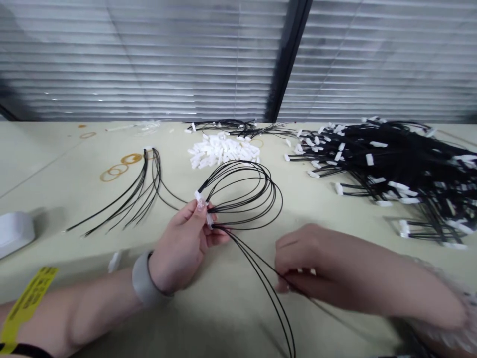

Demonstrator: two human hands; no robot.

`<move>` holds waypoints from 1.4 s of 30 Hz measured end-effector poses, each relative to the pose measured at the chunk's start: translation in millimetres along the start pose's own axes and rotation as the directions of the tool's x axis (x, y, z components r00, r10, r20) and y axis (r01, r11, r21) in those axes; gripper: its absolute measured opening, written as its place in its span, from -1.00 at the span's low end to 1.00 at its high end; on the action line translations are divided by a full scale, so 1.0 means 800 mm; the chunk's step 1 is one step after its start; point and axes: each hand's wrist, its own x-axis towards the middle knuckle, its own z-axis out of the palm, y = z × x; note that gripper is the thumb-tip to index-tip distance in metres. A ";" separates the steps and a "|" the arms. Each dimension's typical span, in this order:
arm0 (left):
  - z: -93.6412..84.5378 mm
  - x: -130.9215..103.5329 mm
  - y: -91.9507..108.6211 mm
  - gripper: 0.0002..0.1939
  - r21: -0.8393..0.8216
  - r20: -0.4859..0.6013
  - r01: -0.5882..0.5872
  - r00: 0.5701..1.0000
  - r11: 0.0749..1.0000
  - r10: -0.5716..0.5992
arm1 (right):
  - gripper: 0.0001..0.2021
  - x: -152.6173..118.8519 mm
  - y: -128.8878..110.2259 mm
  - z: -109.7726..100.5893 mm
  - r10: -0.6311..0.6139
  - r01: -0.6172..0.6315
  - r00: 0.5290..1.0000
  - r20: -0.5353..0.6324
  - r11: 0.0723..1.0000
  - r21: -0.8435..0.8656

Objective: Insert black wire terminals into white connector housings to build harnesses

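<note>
My left hand (192, 226) pinches a white plastic connector (201, 198) between thumb and fingers. Thin black wires (268, 194) leave this connector, loop round to the right and come back to the same hand. Several more strands hang loose from its lower end toward the table's front edge. Lower right, my right hand (303, 258) is closed on one of these loose black wires, drawn out to the right. Its fingertips are partly hidden and a little blurred.
White connectors (223, 149) lie heaped behind my hands. A large pile of wire harnesses (402, 159) fills the right side. At left are a separate wire bundle (145, 189), rubber bands (115, 170), a white case (15, 231) and a small white piece (114, 261). Window blinds stand behind.
</note>
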 end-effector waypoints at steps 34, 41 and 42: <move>-0.002 -0.002 -0.007 -0.81 0.289 0.023 -0.054 0.999 0.956 0.049 | -0.86 0.016 0.007 0.012 -0.335 0.448 0.770 -0.543 0.889 0.088; -0.001 -0.003 -0.004 -0.79 0.290 0.044 -0.042 0.999 0.956 0.030 | -0.93 0.026 0.002 0.020 -0.296 0.432 0.727 -0.619 0.898 0.079; -0.001 -0.003 -0.004 -0.79 0.286 0.049 -0.040 0.998 0.958 0.027 | -0.93 0.025 0.002 0.020 -0.294 0.415 0.724 -0.624 0.908 0.054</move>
